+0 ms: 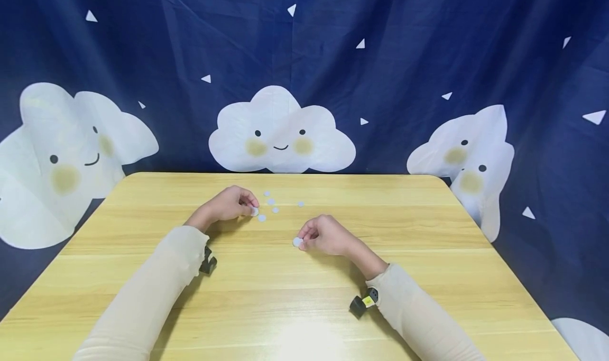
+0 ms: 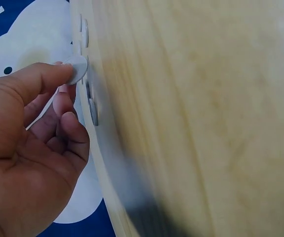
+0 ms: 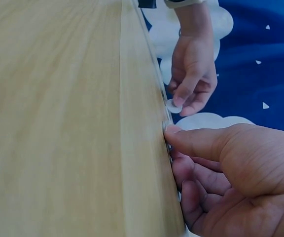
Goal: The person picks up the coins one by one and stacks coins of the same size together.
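My left hand (image 1: 230, 203) pinches a small white round disc (image 1: 255, 211) between thumb and fingers, just over the table. In the left wrist view, that disc (image 2: 79, 68) tilts at the thumb tip, the other fingers loosely curled. Nearer the middle, my right hand (image 1: 327, 235) pinches another white disc (image 1: 297, 241); in the right wrist view the thumb mostly hides it. Several loose discs (image 1: 271, 201) lie flat in a loose group just right of the left hand. One disc (image 1: 301, 204) lies apart, farther back than the right hand.
A light wooden table (image 1: 266, 287) with rounded back corners spreads under both arms. Dark blue cloth (image 1: 390, 75) printed with white clouds hangs behind it. Small black devices (image 1: 363, 304) are strapped at both wrists, beside the beige sleeves (image 1: 147, 292).
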`<state>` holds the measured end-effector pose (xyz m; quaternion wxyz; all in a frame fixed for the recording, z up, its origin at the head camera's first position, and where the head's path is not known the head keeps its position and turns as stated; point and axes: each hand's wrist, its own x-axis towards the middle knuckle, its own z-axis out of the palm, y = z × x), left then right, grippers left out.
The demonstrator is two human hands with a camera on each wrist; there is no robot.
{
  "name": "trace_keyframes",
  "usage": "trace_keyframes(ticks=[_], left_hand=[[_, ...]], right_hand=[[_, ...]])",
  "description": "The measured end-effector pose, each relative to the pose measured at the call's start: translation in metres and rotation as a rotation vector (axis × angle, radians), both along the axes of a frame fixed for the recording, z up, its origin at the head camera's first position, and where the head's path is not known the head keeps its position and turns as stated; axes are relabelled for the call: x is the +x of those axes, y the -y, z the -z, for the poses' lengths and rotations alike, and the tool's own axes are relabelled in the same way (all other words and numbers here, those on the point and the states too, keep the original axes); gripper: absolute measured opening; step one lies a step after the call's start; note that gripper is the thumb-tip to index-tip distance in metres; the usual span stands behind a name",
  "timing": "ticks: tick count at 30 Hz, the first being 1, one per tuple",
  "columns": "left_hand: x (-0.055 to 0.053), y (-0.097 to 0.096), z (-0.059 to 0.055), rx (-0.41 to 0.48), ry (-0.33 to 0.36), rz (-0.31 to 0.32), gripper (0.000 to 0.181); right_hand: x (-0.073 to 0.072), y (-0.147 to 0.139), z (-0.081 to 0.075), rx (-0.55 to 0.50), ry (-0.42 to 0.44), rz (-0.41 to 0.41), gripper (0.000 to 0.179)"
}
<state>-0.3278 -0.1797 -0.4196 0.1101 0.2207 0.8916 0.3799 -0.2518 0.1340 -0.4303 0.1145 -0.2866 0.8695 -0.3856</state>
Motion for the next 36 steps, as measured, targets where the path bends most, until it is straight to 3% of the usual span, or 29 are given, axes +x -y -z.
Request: trace_keyframes(ticks=[9, 18, 25, 30, 36], left_hand=[[0.003, 0.002, -0.001, 0.027, 0.026, -0.056, 0.011], [0.008, 0.001, -0.004, 0.102, 0.119, -0.101, 0.015], [0.010, -0.003, -0.005, 0.108, 0.099, -0.108, 0.016], [0.017, -0.011, -0.010, 0.092, 0.046, -0.162, 0.016], [0.026, -0.023, -0.015, 0.141, 0.042, -0.206, 0.017]], right_hand=[[0.001, -0.001, -0.002, -0.011, 0.010, -0.005, 0.010], [0.001, -0.001, -0.002, 0.000, -0.003, -0.007, 0.009], [0.001, -0.001, -0.002, 0.004, -0.011, -0.010, 0.008], [0.000, -0.001, -0.002, 0.005, -0.012, -0.008, 0.009], [0.001, -0.001, -0.003, 0.010, -0.012, -0.008, 0.009]])
